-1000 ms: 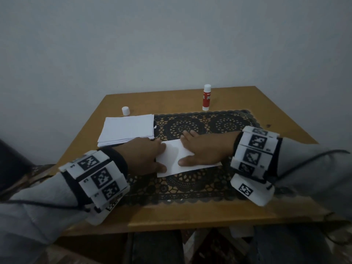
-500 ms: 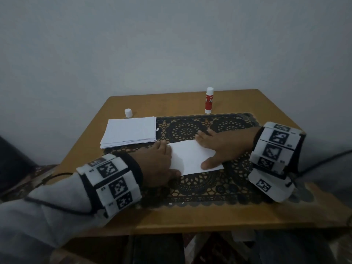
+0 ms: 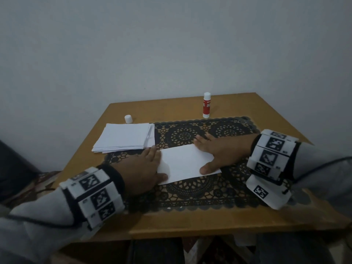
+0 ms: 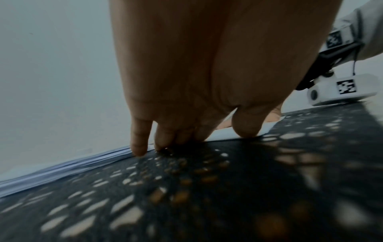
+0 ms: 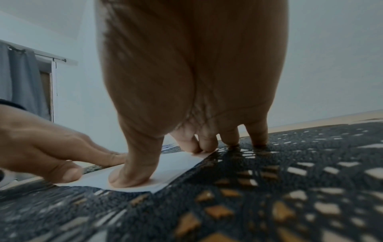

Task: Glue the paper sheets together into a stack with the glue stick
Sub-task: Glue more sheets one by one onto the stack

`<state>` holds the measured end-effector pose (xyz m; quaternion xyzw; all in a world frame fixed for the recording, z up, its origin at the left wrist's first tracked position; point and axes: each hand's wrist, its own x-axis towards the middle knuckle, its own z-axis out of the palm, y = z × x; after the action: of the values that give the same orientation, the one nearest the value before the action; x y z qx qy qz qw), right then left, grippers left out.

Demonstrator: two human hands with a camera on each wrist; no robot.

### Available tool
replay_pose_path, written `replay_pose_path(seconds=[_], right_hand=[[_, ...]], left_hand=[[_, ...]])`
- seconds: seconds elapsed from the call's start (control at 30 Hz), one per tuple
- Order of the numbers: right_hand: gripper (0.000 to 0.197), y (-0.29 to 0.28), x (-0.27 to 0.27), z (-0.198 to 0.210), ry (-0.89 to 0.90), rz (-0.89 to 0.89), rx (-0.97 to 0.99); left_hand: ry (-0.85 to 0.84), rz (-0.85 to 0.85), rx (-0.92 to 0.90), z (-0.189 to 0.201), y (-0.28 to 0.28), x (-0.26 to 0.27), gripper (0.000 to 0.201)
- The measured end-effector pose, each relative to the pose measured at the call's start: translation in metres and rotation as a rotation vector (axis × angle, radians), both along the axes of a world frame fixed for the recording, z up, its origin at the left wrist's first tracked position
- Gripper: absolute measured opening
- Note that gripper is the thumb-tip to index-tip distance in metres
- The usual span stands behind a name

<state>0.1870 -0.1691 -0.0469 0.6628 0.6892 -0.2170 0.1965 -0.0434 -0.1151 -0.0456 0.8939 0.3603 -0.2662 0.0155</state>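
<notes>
A white paper sheet (image 3: 187,163) lies on the black lace mat (image 3: 200,189) at the table's middle. My left hand (image 3: 144,168) presses flat on its left edge, thumb on the near corner. My right hand (image 3: 215,152) presses flat on its right edge, thumb (image 5: 132,173) on the sheet (image 5: 174,165), little and ring fingers on the mat. A pile of white sheets (image 3: 124,137) lies back left, seen edge-on as the pile (image 4: 62,168) in the left wrist view. The red glue stick (image 3: 206,107) stands uncapped at the back; its white cap (image 3: 128,119) sits behind the pile.
The wooden table (image 3: 190,223) stands against a plain wall, with its front edge close to me. The mat covers most of the tabletop between my arms. A curtained window (image 5: 27,81) shows in the right wrist view.
My right hand has slid rightward across the sheet, from its middle to its right edge. My left hand stays on the left edge. The camera view has shifted slightly.
</notes>
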Motion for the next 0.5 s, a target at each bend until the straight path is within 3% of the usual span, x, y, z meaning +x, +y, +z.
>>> replay_pose_path(seconds=[0.37, 0.5], right_hand=[[0.101, -0.002, -0.002, 0.002, 0.005, -0.005, 0.002], [0.100, -0.001, -0.002, 0.001, 0.011, -0.010, 0.001]], left_hand=[[-0.045, -0.253, -0.135, 0.005, -0.053, -0.001, 0.078], [-0.012, -0.158, -0.082, 0.006, -0.043, 0.000, 0.078]])
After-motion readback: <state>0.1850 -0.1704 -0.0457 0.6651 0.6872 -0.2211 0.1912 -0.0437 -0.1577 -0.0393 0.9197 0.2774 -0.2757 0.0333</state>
